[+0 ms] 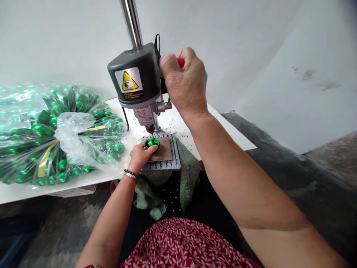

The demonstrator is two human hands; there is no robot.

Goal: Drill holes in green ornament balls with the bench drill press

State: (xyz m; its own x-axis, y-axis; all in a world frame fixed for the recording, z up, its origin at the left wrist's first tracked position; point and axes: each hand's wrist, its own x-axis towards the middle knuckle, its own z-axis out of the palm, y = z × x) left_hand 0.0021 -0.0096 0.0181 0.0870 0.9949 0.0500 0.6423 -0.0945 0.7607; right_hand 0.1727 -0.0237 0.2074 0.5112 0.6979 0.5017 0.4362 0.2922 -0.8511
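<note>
A bench drill (135,72) with a black housing and a warning label stands on the white table. My right hand (185,80) is wrapped round its red handle (181,62), at the right of the housing. Below the chuck, my left hand (141,152) grips a shiny green ball (154,142) between thumb and fingers. The thin drill bit (153,136) reaches down to the top of the ball. Under the ball lies a brown board (166,150) on the grey slotted base (176,160). Dark shavings are scattered on the base and table.
Clear plastic bags (75,137) full of green balls cover the left side of the white table (234,137). Greenish cloth (188,175) hangs at the front edge by the base, with more green balls below. A wall rises behind.
</note>
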